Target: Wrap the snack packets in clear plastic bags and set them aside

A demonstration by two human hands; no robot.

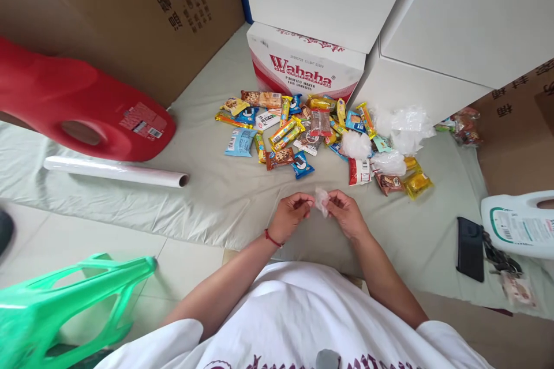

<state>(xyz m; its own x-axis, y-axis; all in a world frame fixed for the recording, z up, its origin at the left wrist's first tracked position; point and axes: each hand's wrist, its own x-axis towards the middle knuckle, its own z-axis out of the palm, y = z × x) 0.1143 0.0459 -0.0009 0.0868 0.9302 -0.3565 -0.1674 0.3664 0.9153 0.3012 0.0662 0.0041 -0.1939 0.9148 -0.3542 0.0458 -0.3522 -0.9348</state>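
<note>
A pale cloth (208, 190) is covering the floor across the frame's middle. A heap of snack packets (303, 127) is lying on it at upper centre, crumpled clear bags (402, 127) just right of them. A white roll (116, 172) is resting at left, a black phone (470, 248) at lower right. Bare tile floor (86, 248) is showing at lower left.

You had two hands (289, 216) up, one phone (470, 248), one roll (115, 171), one Wahaha box (303, 66), two jugs, red (64, 104) and white (519, 225), and one green stool (64, 305); the snack packets (281, 138) were too heaped to count.
</note>
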